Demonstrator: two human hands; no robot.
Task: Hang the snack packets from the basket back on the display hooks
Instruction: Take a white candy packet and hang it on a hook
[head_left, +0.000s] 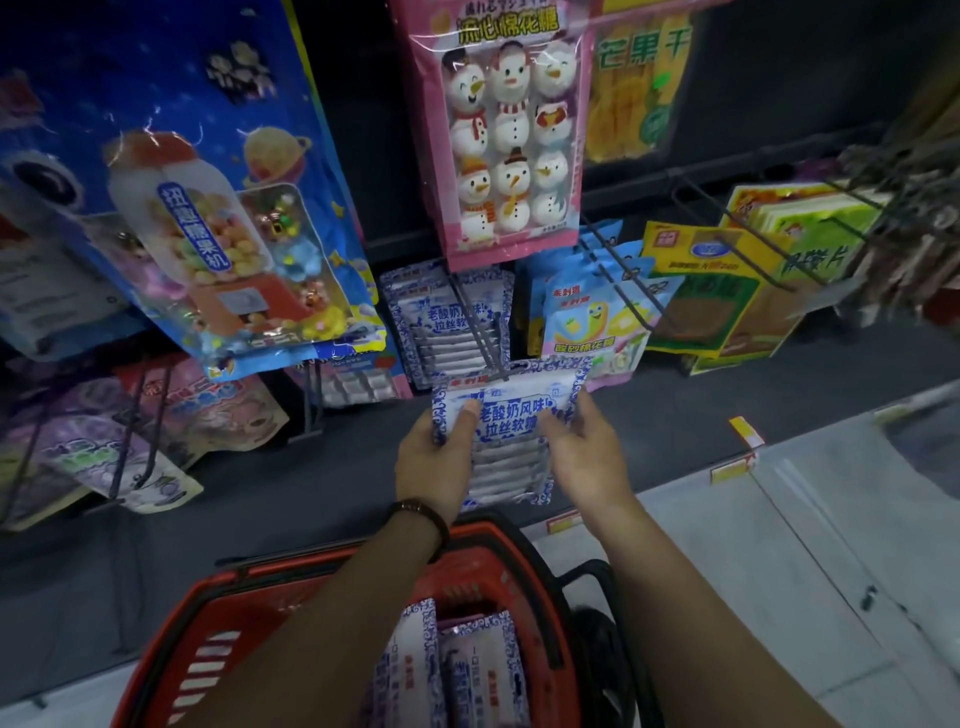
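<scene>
A blue-and-white snack packet (511, 415) is held up between both hands, its top edge touching the tip of a dark wire display hook (480, 332). My left hand (434, 457) grips its left side with the thumb on the front. My right hand (584, 447) holds its right side. Further back on the same hook hang several packets of the same kind (441, 317). Below my arms stands a red basket (311, 592) with a few more of these packets (457, 670) standing in it.
A pink snowman marshmallow packet (506, 130) hangs just above the hook. A large blue candy bag (208, 197) hangs to the left, yellow and green packets (727, 280) on hooks to the right. A bare wire hook (623, 275) juts out beside the packet. Pale floor lies at right.
</scene>
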